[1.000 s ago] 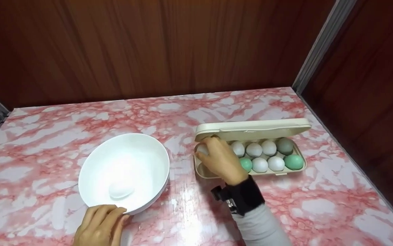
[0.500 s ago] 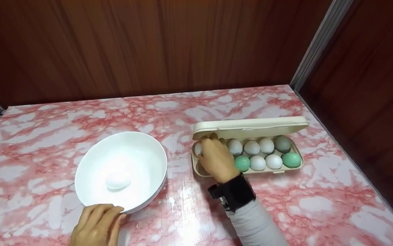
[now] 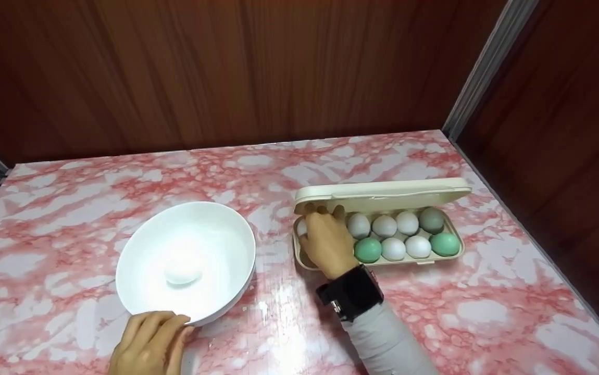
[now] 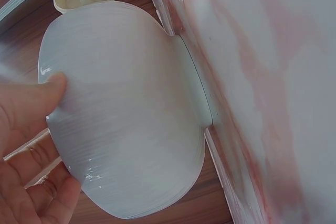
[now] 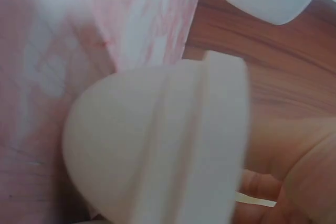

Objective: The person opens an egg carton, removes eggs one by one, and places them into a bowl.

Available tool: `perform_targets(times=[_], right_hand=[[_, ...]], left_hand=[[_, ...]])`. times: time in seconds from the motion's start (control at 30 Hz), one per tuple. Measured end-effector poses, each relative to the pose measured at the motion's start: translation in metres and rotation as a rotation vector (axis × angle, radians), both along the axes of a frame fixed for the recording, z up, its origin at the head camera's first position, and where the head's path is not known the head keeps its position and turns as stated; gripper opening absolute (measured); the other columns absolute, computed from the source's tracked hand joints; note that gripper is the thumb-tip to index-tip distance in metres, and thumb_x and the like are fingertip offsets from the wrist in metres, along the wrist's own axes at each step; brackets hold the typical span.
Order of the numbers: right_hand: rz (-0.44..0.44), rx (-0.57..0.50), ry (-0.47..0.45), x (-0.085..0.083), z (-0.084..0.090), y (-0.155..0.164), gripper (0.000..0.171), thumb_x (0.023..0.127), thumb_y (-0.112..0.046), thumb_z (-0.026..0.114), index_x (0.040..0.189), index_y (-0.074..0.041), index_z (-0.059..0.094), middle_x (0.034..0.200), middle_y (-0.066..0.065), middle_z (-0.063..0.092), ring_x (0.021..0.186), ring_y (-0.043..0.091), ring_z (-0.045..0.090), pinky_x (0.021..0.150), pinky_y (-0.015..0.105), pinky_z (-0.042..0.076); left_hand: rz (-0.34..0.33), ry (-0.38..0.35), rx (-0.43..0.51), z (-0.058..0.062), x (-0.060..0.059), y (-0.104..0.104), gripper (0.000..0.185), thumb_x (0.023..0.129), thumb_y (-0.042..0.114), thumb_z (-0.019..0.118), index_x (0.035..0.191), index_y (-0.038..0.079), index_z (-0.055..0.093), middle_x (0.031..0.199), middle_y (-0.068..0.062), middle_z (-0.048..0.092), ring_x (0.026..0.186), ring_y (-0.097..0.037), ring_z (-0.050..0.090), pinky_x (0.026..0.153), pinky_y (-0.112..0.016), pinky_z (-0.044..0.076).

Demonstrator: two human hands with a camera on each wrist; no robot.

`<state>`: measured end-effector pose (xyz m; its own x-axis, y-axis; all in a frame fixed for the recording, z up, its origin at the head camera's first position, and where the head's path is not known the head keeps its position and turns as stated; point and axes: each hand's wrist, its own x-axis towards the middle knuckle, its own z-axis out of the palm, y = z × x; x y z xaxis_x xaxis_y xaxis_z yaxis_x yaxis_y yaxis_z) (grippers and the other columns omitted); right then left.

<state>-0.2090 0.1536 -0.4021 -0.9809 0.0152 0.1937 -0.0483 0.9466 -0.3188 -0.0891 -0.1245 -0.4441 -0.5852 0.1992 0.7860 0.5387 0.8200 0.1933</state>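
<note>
My left hand (image 3: 146, 344) holds the near rim of a large white bowl (image 3: 247, 250). In the left wrist view the thumb (image 4: 55, 87) presses on the bowl's outer wall (image 4: 126, 103), with the other fingers at the rim. A single white egg (image 3: 182, 273) lies in the bowl. My right hand (image 3: 328, 242) reaches into the left end of a cream egg carton (image 3: 383, 188), its lid raised. Beside its fingers sits a white egg (image 3: 302, 227). Whether the fingers grip an egg is hidden. In the right wrist view the carton's wall (image 5: 157, 140) blocks the fingertips.
Several white eggs (image 3: 393, 249), two green eggs (image 3: 367, 250) and a grey-green egg (image 3: 431, 220) fill the carton's right part. The pink marbled table (image 3: 278, 182) ends at a dark wood panel (image 3: 226, 73) behind and another panel (image 3: 554, 156) at right.
My right hand has come in deeper over the carton's left part, its fingers reaching toward the back row. The left hand stays at the bowl's rim. The view has shifted slightly.
</note>
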Motion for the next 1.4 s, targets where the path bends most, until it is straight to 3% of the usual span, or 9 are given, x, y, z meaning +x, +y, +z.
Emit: perform_targets(times=[0.27,0.57,0.83,1.03,1.4], right_hand=[[-0.013,-0.008,0.030,-0.001,-0.004,-0.001,0.023,0.079,-0.010,0.071,0.102,-0.012,0.073,0.106,0.011,0.067,0.103,0.043,0.053,0.082,0.049,0.050],[-0.010,-0.035,0.026,-0.003,-0.006,0.001,0.026,0.079,-0.009,0.068,0.105,-0.010,0.071,0.104,0.012,0.065,0.101,0.040,0.052,0.067,0.046,0.053],[-0.004,-0.073,0.006,-0.002,-0.002,0.005,0.029,0.078,-0.009,0.070,0.106,-0.006,0.069,0.105,0.014,0.067,0.104,0.041,0.050,0.074,0.048,0.054],[0.031,-0.123,0.004,-0.002,0.000,0.007,0.022,0.076,-0.009,0.069,0.097,-0.005,0.072,0.106,0.014,0.069,0.102,0.043,0.052,0.084,0.048,0.048],[0.058,-0.241,-0.004,0.002,0.012,0.011,0.034,0.079,-0.011,0.066,0.112,-0.011,0.072,0.115,0.013,0.069,0.105,0.042,0.058,0.091,0.048,0.049]], left_hand=[[0.015,0.007,0.027,-0.002,0.000,0.001,0.062,0.104,0.049,0.040,0.074,0.007,0.074,0.075,-0.005,0.067,0.075,-0.023,0.056,0.059,-0.024,0.050],[0.025,0.002,0.024,-0.001,0.000,0.001,0.062,0.104,0.050,0.040,0.075,0.008,0.074,0.076,-0.005,0.067,0.075,-0.023,0.057,0.059,-0.023,0.050],[0.003,0.028,0.023,-0.002,-0.002,0.001,0.061,0.104,0.048,0.040,0.074,0.007,0.074,0.075,-0.005,0.067,0.074,-0.023,0.056,0.057,-0.022,0.050],[0.013,-0.018,0.004,0.000,0.003,-0.001,0.064,0.105,0.049,0.038,0.075,0.006,0.075,0.076,-0.006,0.067,0.074,-0.021,0.057,0.056,-0.021,0.050],[0.005,0.029,0.026,-0.003,-0.003,0.002,0.062,0.105,0.047,0.040,0.073,0.006,0.074,0.074,-0.006,0.066,0.074,-0.024,0.056,0.058,-0.026,0.051]])
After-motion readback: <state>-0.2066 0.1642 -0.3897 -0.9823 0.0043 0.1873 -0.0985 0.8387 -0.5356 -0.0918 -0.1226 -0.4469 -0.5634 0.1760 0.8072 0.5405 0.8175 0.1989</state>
